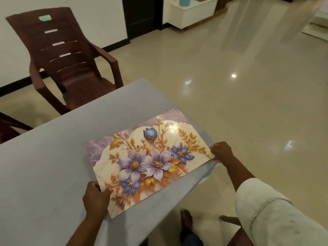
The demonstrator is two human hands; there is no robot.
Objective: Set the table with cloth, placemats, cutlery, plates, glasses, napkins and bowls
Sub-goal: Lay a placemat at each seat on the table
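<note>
Head view: a stack of floral placemats (150, 160) is being held at the near right corner of the counter (53, 166), which is already being covered by a plain grey cloth (110, 103). The stack is lying on the cloth, its right end reaching the counter's right edge; offset edges at the far corner suggest several mats. The left hand (95, 197) is being closed in a pinching grip on the near left corner, thumb on top. The right hand (221, 151) is being curled round the right end, fingers going under the edge. No cutlery, plates, glasses, napkins or bowls are being shown. A brown plastic chair (71, 59) is standing at the far side. The placemat step is judged to be in hand; next, a single mat is likely to be peeled off the top and laid squarely at a seat.
</note>
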